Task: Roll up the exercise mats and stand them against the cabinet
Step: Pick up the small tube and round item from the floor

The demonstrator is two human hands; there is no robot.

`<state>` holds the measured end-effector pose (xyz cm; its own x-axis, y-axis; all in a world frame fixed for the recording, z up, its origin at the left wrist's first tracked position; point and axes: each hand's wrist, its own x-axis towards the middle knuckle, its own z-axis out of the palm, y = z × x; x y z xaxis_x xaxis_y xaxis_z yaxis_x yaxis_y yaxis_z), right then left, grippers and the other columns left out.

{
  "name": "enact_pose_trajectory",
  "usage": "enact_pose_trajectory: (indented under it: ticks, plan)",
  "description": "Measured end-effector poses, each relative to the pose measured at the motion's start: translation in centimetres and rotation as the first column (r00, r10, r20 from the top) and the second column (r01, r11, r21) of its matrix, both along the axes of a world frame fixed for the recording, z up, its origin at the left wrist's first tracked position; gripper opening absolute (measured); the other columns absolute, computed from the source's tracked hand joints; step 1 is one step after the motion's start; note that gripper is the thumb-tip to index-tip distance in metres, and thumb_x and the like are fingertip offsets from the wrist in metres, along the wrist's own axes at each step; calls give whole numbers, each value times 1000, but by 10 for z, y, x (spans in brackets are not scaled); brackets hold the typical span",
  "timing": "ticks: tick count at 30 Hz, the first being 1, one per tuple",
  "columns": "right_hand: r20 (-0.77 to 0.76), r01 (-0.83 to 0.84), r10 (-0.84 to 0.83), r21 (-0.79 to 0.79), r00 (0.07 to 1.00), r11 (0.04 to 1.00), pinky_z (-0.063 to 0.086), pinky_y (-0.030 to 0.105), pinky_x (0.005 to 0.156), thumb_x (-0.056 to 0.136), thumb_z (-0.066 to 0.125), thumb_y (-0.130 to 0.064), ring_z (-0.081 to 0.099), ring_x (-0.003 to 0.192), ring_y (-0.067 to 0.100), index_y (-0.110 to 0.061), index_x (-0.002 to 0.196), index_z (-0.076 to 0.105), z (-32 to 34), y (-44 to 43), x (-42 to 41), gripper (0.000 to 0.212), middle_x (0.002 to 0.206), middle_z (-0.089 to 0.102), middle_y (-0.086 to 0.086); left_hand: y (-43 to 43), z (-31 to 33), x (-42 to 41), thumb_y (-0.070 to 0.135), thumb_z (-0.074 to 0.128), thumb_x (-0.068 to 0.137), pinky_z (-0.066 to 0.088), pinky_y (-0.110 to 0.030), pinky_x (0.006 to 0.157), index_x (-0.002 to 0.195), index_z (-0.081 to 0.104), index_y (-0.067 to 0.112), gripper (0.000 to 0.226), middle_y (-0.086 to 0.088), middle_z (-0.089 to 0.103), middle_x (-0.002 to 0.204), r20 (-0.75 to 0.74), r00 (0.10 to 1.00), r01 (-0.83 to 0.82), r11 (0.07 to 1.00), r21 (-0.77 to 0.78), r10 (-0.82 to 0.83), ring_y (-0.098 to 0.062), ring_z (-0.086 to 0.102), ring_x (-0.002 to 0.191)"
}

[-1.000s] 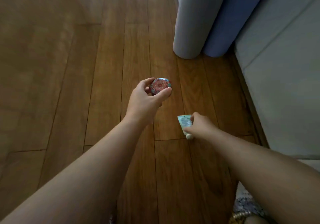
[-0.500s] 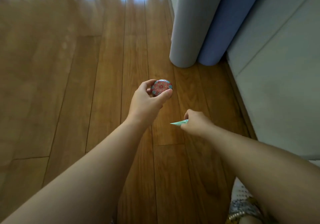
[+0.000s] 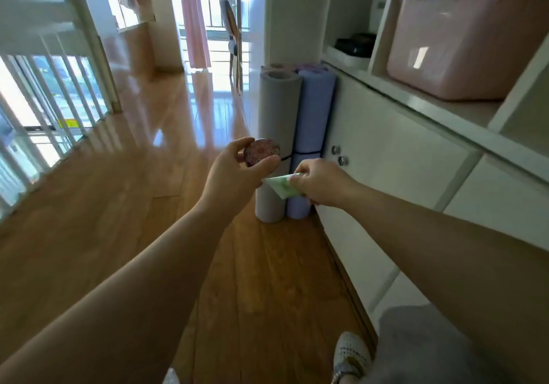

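Observation:
Two rolled exercise mats stand upright on the wooden floor against the white cabinet (image 3: pixel 395 158). The grey mat (image 3: pixel 277 107) is on the left and the lilac mat (image 3: pixel 315 107) touches the cabinet side; a dark strap circles each. In front of the grey mat, my left hand (image 3: pixel 234 176) holds a small round tin (image 3: pixel 260 150) with a red patterned lid. My right hand (image 3: pixel 320 181) pinches a small green tube (image 3: pixel 280 186) in front of the lilac mat.
A pink storage box (image 3: pixel 463 42) sits on the cabinet shelf, with a dark item (image 3: pixel 355 43) in the compartment to its left. A white railing (image 3: pixel 50 92) runs along the left. A chair (image 3: pixel 233 36) stands by the bright doorway. My shoe (image 3: pixel 352 357) is at the bottom.
The view has lifted from the floor to the room, showing both mats full height and the cabinet shelves. Both hands rose with it, still holding the tin and the tube.

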<state>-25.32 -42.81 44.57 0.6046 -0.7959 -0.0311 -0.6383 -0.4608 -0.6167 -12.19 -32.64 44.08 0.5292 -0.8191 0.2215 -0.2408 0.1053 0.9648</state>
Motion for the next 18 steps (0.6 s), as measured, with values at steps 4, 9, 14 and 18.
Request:
enact_pose_trajectory:
  ticks: [4,9,14,18]
  plan:
    - [112,77,-66,-93,992,993,50,27,59,92,56,-31,59,65,15,-11,101,61,62,41,-65,22,84,62,4,20,48,-39,25,74,81,57,-34,84,131,49,19,57,0,60,113,27,997,68,995,-74,-66,-17,63,101]
    - [170,197,-165,-192,972,961,52,34,73,86,60,-42,63,81,21,-12,105,59,117,80,-138,35,88,62,2,18,88,-100,22,77,78,57,-36,82,124,52,20,52,2,61,105,41,980,196,973,-122,-192,-18,64,97]
    - [152,375,-344,-303,927,876,41,23,53,85,62,-43,58,73,12,-18,99,58,145,93,-210,28,85,59,-4,-5,109,-166,25,76,79,57,-30,75,128,51,20,56,4,60,107,87,944,328,932,-156,-317,-14,64,93]
    - [4,433,-471,-401,882,807,33,25,51,85,64,-34,49,68,10,-17,97,52,154,96,-261,24,81,53,-5,-28,108,-222,23,77,78,55,-29,76,129,52,14,58,-1,60,108,123,900,431,894,-125,-417,-18,63,94]
